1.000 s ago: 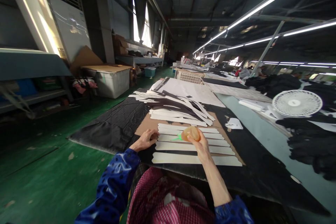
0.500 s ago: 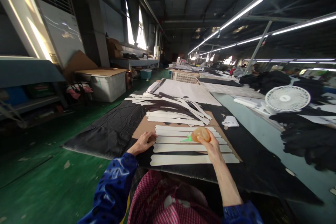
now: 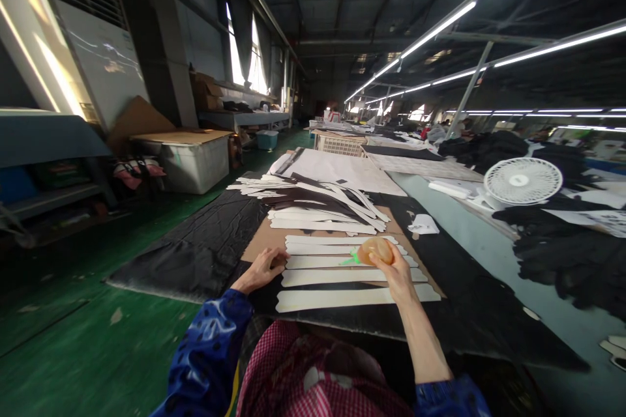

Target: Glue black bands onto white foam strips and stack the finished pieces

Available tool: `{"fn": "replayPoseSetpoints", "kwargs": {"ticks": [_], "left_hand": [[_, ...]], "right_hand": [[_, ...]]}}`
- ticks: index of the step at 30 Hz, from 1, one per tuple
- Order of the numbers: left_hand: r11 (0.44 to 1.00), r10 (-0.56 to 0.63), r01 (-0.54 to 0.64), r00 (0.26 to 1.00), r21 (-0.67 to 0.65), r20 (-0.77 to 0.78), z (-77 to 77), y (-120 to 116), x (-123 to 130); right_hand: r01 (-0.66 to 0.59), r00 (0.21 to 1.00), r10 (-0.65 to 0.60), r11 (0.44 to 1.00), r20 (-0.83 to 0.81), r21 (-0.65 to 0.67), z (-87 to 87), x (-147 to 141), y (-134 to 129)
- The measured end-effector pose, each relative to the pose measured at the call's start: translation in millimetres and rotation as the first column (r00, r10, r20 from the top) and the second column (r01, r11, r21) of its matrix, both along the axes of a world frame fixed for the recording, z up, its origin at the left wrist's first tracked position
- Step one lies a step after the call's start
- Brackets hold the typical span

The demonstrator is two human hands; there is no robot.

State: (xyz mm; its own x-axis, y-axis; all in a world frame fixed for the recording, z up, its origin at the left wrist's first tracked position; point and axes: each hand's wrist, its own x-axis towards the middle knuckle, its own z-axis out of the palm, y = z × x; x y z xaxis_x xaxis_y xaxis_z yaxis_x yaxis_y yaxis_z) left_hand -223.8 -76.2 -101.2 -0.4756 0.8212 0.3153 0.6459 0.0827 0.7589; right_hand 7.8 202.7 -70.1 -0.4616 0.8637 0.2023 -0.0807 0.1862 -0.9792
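Observation:
My right hand (image 3: pixel 397 273) is closed around a squeeze bottle (image 3: pixel 374 251) with amber contents, tipped on its side. Its green nozzle (image 3: pixel 350 258) points left, low over the white strips; whether it touches them I cannot tell. Several long white strips (image 3: pixel 332 278) with shaped ends lie crosswise in rows before me, partly on a brown cardboard sheet (image 3: pixel 257 242). At the strips' left ends, the bent fingers of my left hand (image 3: pixel 267 268) are pressed together on the end of a white strip (image 3: pixel 313 263). Its fingertips are partly hidden.
Behind the rows lies a loose pile of white and dark strips (image 3: pixel 313 199). Black cloth (image 3: pixel 195 251) covers the table. To the right are a crumpled white piece (image 3: pixel 423 224), a white fan (image 3: pixel 523 180) and dark fabric heaps (image 3: pixel 552 241). A white bin (image 3: pixel 195 163) stands at left.
The view has shifted slightly, so the scene sits a little further left. Both hands keep nearly the same places, and the bottle stays in my right hand over the strips.

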Motion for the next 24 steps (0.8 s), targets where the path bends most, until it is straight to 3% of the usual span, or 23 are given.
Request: {"fn": "replayPoseSetpoints", "kwargs": {"ticks": [12,20,24], "left_hand": [[0.997,0.012,-0.018,0.996,-0.070,-0.087,-1.1,-1,-3],[0.998,0.029,-0.030,0.999,-0.050,-0.030,0.5,-1,-2],[0.999,0.023,-0.023,1.000,-0.029,-0.016,-1.2,0,-3]], "right_hand": [[-0.029,0.999,0.028,0.999,-0.033,-0.028,-3.9,-18,-21],[0.018,1.000,-0.018,1.000,-0.019,-0.004,0.0,0,-1],[0.049,0.998,-0.050,0.999,-0.037,-0.019,-8.7,6,15]]}}
